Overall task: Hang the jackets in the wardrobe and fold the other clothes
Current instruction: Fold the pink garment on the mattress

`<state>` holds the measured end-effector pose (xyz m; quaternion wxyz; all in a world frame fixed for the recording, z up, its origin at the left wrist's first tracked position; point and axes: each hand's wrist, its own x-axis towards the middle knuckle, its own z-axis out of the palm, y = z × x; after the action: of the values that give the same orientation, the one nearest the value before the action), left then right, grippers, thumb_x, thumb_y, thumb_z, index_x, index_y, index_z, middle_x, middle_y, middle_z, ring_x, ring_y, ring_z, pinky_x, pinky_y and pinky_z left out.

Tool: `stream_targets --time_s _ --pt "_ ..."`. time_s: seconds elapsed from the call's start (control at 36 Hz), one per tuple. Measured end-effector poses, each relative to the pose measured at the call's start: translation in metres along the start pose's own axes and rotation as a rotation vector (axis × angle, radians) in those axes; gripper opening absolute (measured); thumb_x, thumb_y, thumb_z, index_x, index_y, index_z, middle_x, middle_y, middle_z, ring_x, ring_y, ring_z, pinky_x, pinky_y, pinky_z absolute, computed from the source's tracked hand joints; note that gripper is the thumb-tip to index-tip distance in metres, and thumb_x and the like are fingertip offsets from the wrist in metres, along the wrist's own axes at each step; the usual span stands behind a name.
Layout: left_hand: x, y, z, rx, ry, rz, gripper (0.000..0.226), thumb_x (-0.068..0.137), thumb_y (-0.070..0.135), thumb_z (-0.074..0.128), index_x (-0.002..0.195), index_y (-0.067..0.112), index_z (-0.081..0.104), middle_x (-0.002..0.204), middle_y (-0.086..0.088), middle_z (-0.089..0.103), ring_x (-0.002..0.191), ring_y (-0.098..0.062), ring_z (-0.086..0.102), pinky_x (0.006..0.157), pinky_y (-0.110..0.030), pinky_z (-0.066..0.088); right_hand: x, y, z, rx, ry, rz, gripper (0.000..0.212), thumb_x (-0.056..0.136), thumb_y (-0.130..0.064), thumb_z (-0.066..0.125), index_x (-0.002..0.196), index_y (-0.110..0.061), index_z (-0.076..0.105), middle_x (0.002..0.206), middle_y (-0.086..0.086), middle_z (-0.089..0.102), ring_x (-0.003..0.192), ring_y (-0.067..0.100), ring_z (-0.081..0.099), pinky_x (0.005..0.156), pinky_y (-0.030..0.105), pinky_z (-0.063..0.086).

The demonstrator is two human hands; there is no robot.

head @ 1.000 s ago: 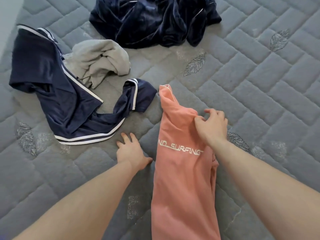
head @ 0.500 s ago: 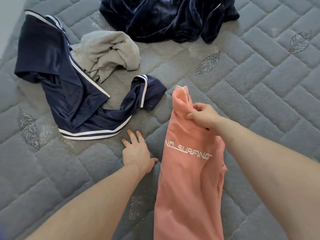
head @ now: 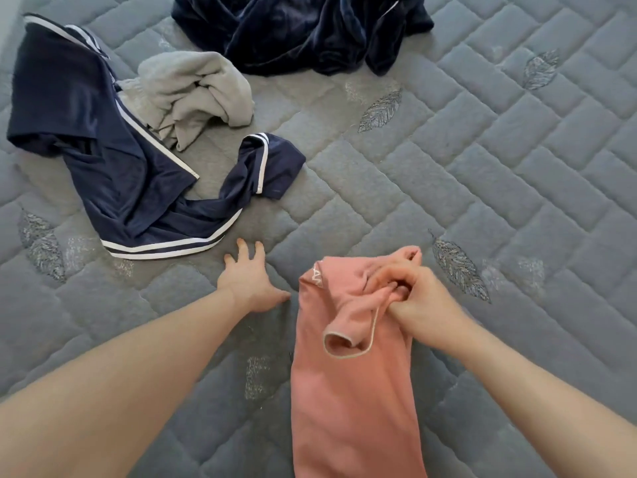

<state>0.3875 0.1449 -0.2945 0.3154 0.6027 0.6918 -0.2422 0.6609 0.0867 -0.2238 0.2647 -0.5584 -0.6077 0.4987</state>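
At the bottom centre of the frame a pink shirt (head: 348, 391) lies lengthwise on the grey quilted mattress (head: 482, 174), its far end folded back toward the viewer; the right hand (head: 418, 301) grips that bunched end, fingers curled into the cloth, a sleeve opening drooping just beside the wrist; left of the shirt the left hand (head: 246, 281) rests flat on the mattress, fingers spread and straight, holding nothing. Further off, at centre left, a navy garment with white stripes (head: 113, 160) sprawls crumpled; a grey garment (head: 196, 91) lies bunched against its far edge, perhaps overlapping it; at the top centre a dark blue velvety garment (head: 303, 25) sits heaped, partly cut off by the frame edge.
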Motion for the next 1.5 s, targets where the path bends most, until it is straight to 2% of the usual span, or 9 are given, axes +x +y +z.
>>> stream_targets --time_s 0.17,0.33,0.58,0.75,0.97,1.11,1.22,1.31,1.5 --pt "-0.045 -0.003 0.002 -0.336 0.259 0.388 0.054 0.088 0.035 0.071 0.139 0.027 0.057 0.159 0.000 0.037 0.144 -0.020 0.034 0.118 -0.030 0.028 -0.063 0.035 0.040 -0.354 0.002 -0.078 0.053 0.060 0.013 0.057 0.086 -0.031 0.072 0.106 -0.020 0.058 0.114 0.007 0.052 0.101 0.019 0.037" --pt "-0.114 0.027 0.043 -0.298 0.354 0.800 0.046 0.079 0.040 0.066 0.124 0.026 0.062 0.140 0.007 0.048 0.122 -0.018 0.048 0.104 -0.032 0.044 -0.098 0.055 0.071 -0.415 -0.090 0.049 0.036 0.074 0.000 0.055 0.098 -0.024 0.065 0.122 -0.012 0.054 0.126 0.010 0.046 0.107 0.022 0.037" --pt "-0.123 0.066 0.085 -1.005 0.106 0.028 0.056 0.074 0.054 0.080 0.112 0.029 0.048 0.109 0.013 0.058 0.094 0.003 0.058 0.079 -0.020 0.047 -0.089 0.041 0.068 0.036 0.271 0.291 0.044 0.080 0.001 0.059 0.110 -0.031 0.058 0.115 -0.012 0.054 0.093 0.007 0.064 0.079 0.020 0.051" --pt "-0.109 0.067 0.070 -1.020 0.029 0.169 0.010 0.082 0.020 0.073 0.090 0.021 0.068 0.085 0.008 0.072 0.079 -0.008 0.068 0.071 -0.022 0.053 -0.096 0.050 0.080 0.077 0.365 0.646 0.087 0.074 -0.031 0.087 0.141 -0.023 0.032 0.126 -0.007 0.043 0.115 0.006 0.047 0.101 0.022 0.039" --pt "-0.123 0.023 0.085 -1.187 -0.089 0.235 0.024 0.065 0.025 0.054 0.067 0.007 0.038 0.068 -0.002 0.033 0.068 -0.019 0.032 0.066 -0.037 0.028 -0.121 0.041 0.090 0.310 0.351 0.667 0.018 0.081 -0.016 0.071 0.099 -0.017 0.065 0.084 0.001 0.072 0.076 0.015 0.063 0.077 0.033 0.050" --pt "-0.120 0.005 0.100 -1.110 -0.161 0.021 0.008 0.062 0.019 0.062 0.062 0.015 0.055 0.061 -0.003 0.053 0.064 -0.020 0.051 0.069 -0.037 0.046 -0.142 0.050 0.106 0.168 0.264 0.717 0.021 0.086 -0.011 0.070 0.073 -0.014 0.054 0.070 -0.011 0.061 0.068 0.009 0.055 0.064 0.020 0.041" --pt "-0.117 0.005 0.110 -0.690 -0.140 0.091 0.018 0.084 0.023 0.065 0.073 0.016 0.052 0.068 0.008 0.060 0.063 -0.011 0.053 0.061 -0.028 0.042 -0.146 0.046 0.111 0.107 0.247 0.775 0.011 0.089 -0.025 0.066 0.095 -0.031 0.058 0.092 -0.008 0.068 0.089 0.014 0.064 0.078 0.031 0.048" --pt "-0.124 0.014 0.104 -0.762 -0.110 0.084 0.024 0.082 0.040 0.069 0.088 0.022 0.056 0.082 0.007 0.066 0.071 -0.010 0.060 0.065 -0.028 0.046 -0.149 0.041 0.114 0.117 0.402 0.758 0.016 0.088 -0.023 0.061 0.094 -0.035 0.052 0.099 -0.010 0.064 0.095 0.011 0.060 0.088 0.044 0.048" --pt "-0.162 0.015 0.115 -0.708 -0.216 0.130 0.073 0.056 0.078 0.080 0.110 0.037 0.054 0.102 0.018 0.068 0.091 0.001 0.065 0.075 -0.023 0.051 -0.152 0.038 0.111 0.209 0.299 0.738 0.042 0.069 -0.068 0.064 0.099 -0.039 0.059 0.099 -0.021 0.068 0.095 -0.007 0.062 0.085 0.029 0.047"
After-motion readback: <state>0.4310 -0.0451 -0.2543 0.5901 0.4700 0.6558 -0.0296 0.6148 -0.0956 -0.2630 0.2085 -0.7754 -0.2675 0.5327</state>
